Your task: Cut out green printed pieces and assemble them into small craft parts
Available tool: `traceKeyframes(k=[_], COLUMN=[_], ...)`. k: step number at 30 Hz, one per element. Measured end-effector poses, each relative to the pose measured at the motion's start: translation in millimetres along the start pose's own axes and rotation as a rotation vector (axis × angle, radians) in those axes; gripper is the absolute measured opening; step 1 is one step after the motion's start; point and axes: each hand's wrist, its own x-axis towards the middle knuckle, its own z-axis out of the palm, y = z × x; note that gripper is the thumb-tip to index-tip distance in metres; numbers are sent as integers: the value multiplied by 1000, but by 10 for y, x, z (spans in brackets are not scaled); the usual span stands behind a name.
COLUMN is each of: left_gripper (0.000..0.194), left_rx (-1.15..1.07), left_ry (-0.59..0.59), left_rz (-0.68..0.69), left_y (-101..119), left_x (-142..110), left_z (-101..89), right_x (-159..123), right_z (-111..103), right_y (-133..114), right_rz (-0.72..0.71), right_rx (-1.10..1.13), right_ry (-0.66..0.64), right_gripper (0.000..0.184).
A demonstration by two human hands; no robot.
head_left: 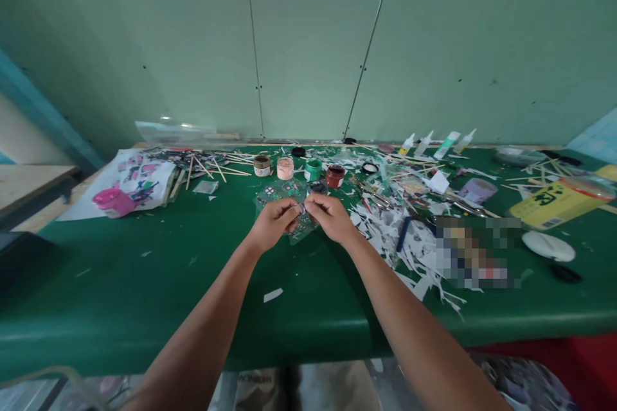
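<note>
My left hand and my right hand meet over the middle of the table, thumbs and fingers pinched together. Between the fingertips is something small that I cannot make out. Just beyond and under the hands lies a clear plastic sheet carrying small white and green patterned pieces. A jar of black paint stands right behind my right hand. Farther back are uncapped paint jars: brownish, peach, green and dark red.
White paper scraps heap on the right, near a yellow-labelled tub and a white oval object. Glue bottles stand at the back. Leftward lie a pink container, a paper sheet and wooden sticks.
</note>
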Motion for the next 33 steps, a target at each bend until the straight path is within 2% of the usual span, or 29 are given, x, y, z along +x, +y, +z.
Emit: traceKeyframes(k=[9,11,15,18,21,23,33], left_gripper=[32,32,33,33,34,33,41], left_rx=[-48,-66,-93,-72,-38,-20,-64], left_ry=[3,41,189,241,222,207,138], left_rz=[-41,-47,-14,11,8,5,-47], left_y=[27,20,4,1,2,0,-28], left_x=[-10,-7,11,26,29,24,17], left_z=[10,-8,-63,-67,-37,-17,10], right_x=[-11,-18,-29,-26,-13,-3,19], right_z=[-33,-30,-11,-7,-5,4,63], right_y=[-1,-11,-30,-12,21,34,53], right_rz=[14,6,-7,-25,-19,-10,9], right_rx=[42,37,20,8,-6,-7,10], right_ry=[-67,-85,-159,-56,85,121,43], right_gripper=[38,37,35,34,34,34,34])
